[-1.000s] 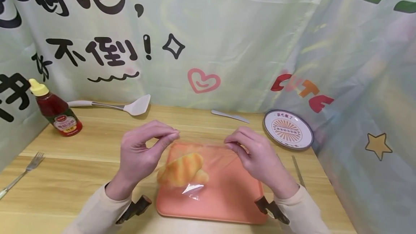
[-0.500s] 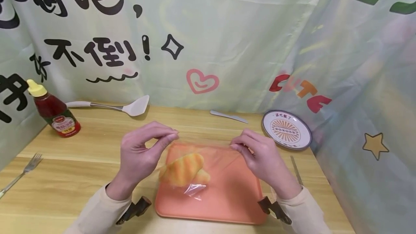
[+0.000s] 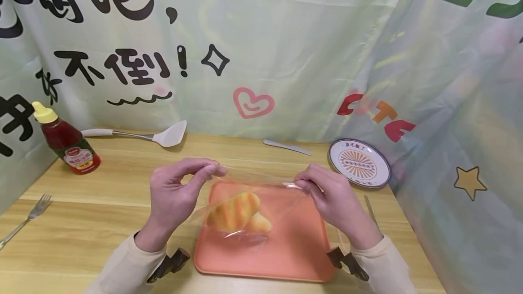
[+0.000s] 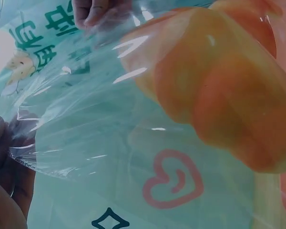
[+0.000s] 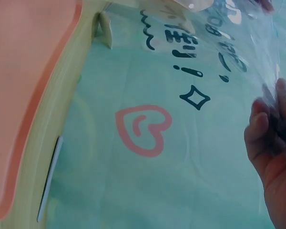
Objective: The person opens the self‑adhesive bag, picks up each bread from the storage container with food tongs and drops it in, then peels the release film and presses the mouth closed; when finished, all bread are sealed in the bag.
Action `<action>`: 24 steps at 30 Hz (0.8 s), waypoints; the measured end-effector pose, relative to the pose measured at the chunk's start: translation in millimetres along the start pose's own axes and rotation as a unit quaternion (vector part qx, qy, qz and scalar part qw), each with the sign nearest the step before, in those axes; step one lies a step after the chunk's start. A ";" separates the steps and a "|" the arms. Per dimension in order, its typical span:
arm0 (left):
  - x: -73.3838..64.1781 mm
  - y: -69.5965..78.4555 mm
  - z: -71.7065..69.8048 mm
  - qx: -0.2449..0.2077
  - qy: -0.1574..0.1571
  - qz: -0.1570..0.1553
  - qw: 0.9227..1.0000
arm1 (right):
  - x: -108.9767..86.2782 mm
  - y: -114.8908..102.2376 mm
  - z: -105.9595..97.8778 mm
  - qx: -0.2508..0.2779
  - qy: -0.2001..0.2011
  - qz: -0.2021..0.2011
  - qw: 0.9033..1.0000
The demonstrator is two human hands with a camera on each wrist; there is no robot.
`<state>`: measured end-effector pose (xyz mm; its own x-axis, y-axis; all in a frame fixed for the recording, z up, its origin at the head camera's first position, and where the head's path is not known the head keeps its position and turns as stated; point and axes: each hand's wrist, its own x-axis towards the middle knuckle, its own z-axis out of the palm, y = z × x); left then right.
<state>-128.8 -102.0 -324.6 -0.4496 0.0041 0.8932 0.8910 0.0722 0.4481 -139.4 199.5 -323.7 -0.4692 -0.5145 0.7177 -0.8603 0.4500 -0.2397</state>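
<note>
A clear plastic bag (image 4: pixel 71 119) is stretched between my two hands above a pink tray. My left hand (image 3: pixel 175 196) pinches its left edge with thumb and fingers. The right hand (image 3: pixel 333 198) pinches the bag's other edge, also visible as the right hand (image 5: pixel 276 143) in the right wrist view. Inside the film hangs a golden striped bread roll (image 3: pixel 234 212), with a paler piece (image 3: pixel 259 223) beside it. The bread roll (image 4: pixel 214 86) looks large in the left wrist view. The tray (image 3: pixel 294 257) lies flat beneath both hands.
A ketchup bottle (image 3: pixel 69 142) stands back left, near a white spatula (image 3: pixel 169 135). A fork (image 3: pixel 30 217) lies at the left. Toward the back are a knife (image 3: pixel 287 147) and a round plate (image 3: pixel 359 162) leaning at the right. Another thin metal utensil (image 3: pixel 371 212) lies beside my right forearm.
My right hand has moved a little to the right, away from the left, drawing the bag wider. The bread roll in it has shifted slightly right.
</note>
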 end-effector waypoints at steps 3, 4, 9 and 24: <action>-2.5 -1.4 -0.5 -0.011 0.007 -0.020 1.000 | -1.4 0.4 -0.9 0.010 -0.001 -0.010 1.000; -3.2 -2.0 -0.8 -0.013 0.009 -0.025 1.000 | -1.7 0.4 -1.1 0.013 -0.001 -0.015 1.000; -5.4 -4.7 -2.1 -0.019 0.016 -0.041 0.999 | -2.4 0.3 -2.0 0.033 0.006 -0.024 0.999; -10.9 -9.2 -2.1 -0.017 0.001 -0.052 0.998 | -6.8 5.3 -8.5 -0.013 0.056 -0.005 0.998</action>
<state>-132.0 -104.8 -338.3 -0.5401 -0.0042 0.8416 0.8409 0.0388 0.5398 -139.1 211.6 -324.4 -0.4346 -0.4353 0.7884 -0.8585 0.4647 -0.2167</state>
